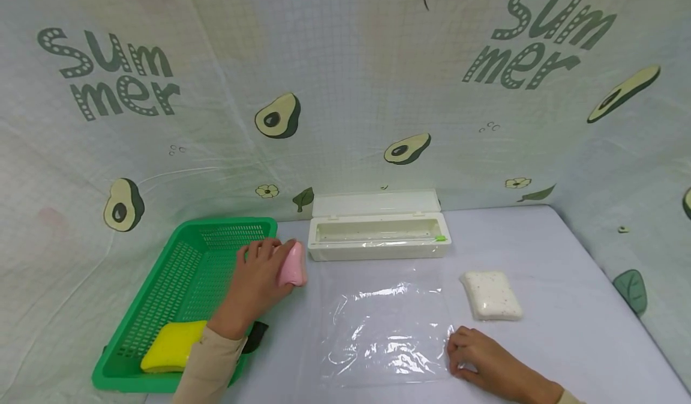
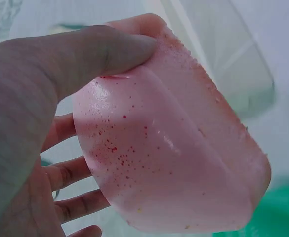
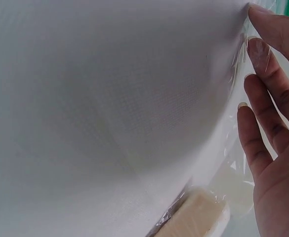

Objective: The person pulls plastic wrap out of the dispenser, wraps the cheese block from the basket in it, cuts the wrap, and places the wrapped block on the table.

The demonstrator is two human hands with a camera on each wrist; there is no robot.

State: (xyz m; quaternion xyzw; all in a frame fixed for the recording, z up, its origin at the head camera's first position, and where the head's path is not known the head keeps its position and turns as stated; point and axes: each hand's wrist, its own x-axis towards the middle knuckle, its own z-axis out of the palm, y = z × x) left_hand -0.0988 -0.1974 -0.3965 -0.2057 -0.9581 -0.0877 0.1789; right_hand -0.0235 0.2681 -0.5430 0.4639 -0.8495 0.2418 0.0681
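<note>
My left hand holds a pink block, soap-like in look, above the right rim of a green basket. In the left wrist view, red specks dot the smooth pink block, and the thumb presses on its face. My right hand rests at the right edge of a sheet of clear plastic film spread on the table. Its relaxed fingertips touch the film in the right wrist view. To the right lies a white speckled block, glossy as if wrapped.
A white film dispenser box stands behind the film, lid raised, with a green slider on its front bar. One yellow block lies in the basket's near end. A patterned cloth hangs behind the table.
</note>
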